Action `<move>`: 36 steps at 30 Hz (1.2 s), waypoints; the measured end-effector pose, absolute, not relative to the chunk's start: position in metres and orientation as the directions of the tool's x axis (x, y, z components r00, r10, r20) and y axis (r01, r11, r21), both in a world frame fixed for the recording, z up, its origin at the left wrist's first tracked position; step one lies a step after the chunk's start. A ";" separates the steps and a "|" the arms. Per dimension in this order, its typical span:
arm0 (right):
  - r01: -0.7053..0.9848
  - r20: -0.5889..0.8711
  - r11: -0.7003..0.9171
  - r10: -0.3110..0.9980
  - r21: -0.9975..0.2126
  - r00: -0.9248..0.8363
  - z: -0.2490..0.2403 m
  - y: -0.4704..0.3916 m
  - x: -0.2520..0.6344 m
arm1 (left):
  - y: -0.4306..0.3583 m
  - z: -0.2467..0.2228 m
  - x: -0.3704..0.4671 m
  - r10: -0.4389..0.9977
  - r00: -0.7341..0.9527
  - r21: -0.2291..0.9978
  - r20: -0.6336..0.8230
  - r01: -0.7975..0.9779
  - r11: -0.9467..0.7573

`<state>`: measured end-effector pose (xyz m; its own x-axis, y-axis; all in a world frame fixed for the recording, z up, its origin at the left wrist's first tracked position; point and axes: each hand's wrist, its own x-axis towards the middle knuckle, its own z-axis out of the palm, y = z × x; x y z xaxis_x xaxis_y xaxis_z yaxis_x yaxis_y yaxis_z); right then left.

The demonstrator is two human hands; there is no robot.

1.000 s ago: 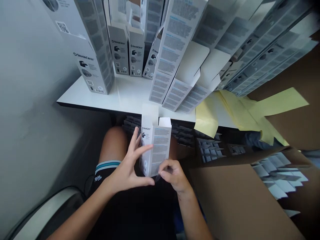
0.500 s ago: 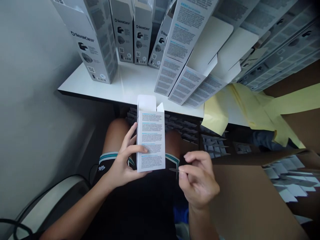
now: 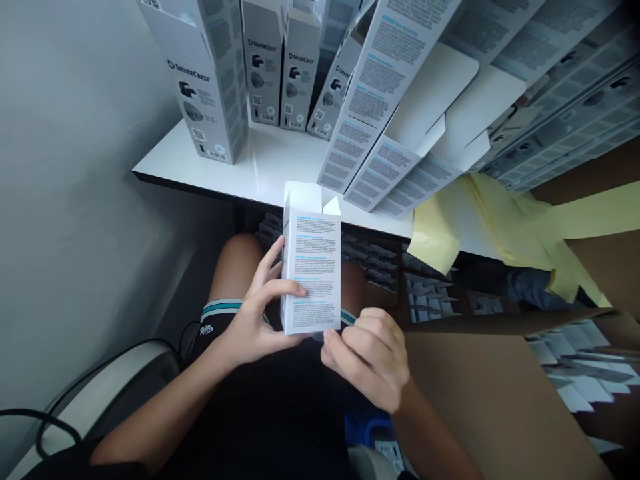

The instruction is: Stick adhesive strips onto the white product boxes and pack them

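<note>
My left hand [image 3: 247,327] grips a small white carton [image 3: 317,267] printed with blue headings and fine text. Its thumb is under the bottom edge and its fingers lie along the left side and front. At the top of the carton, a flap stands up beside a smaller side flap. My right hand [image 3: 373,357] is closed in a pinch at the carton's lower right corner. Between its fingertips and the carton's bottom edge shows a small thin greyish piece [image 3: 318,337], mostly hidden, whose kind I cannot make out.
A white shelf [image 3: 270,157] ahead carries several SilverCrest cartons [image 3: 210,100], some with raised flaps. Yellow paper [image 3: 435,230] hangs over its right side. A large brown cardboard box [image 3: 480,393] stands at right, and several packed cartons [image 3: 430,297] lie below the shelf.
My right hand has moved left with the thin piece, up to the carton's bottom edge. The carton and my left hand appear slightly farther right and higher, as the whole view has shifted.
</note>
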<state>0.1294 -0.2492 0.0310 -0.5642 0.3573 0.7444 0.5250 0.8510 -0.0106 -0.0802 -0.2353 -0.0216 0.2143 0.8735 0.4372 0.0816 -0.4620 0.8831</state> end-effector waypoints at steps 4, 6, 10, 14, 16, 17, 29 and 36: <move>0.489 0.736 0.872 0.325 0.009 -0.594 0.031 -0.247 0.128 | -0.236 -0.021 -0.081 0.882 0.201 0.892 0.427 0.065 -0.447; 0.487 0.740 0.874 0.321 0.010 -0.591 0.029 -0.247 0.127 | -0.236 -0.021 -0.082 0.881 0.205 0.894 0.426 0.055 -0.445; 0.510 0.718 0.860 0.348 0.011 -0.602 0.026 -0.248 0.126 | -0.236 -0.022 -0.082 0.885 0.214 0.902 0.414 0.032 -0.430; 0.517 0.712 0.856 0.362 0.003 -0.602 0.024 -0.248 0.125 | -0.236 -0.023 -0.082 0.889 0.206 0.907 0.410 0.010 -0.421; 0.510 0.706 0.860 0.365 -0.006 -0.607 0.023 -0.247 0.124 | -0.235 -0.022 -0.081 0.889 0.201 0.908 0.411 -0.007 -0.419; 0.504 0.705 0.864 0.362 -0.008 -0.609 0.022 -0.247 0.124 | -0.235 -0.022 -0.081 0.890 0.200 0.910 0.409 -0.013 -0.415; 0.415 0.700 0.879 0.450 -0.235 -0.555 0.017 -0.241 0.127 | -0.237 -0.023 -0.086 0.894 0.188 0.907 0.407 0.031 -0.419; 0.428 0.674 0.784 0.613 -0.451 -0.413 0.012 -0.244 0.122 | -0.237 -0.025 -0.081 0.891 0.222 0.914 0.397 -0.011 -0.405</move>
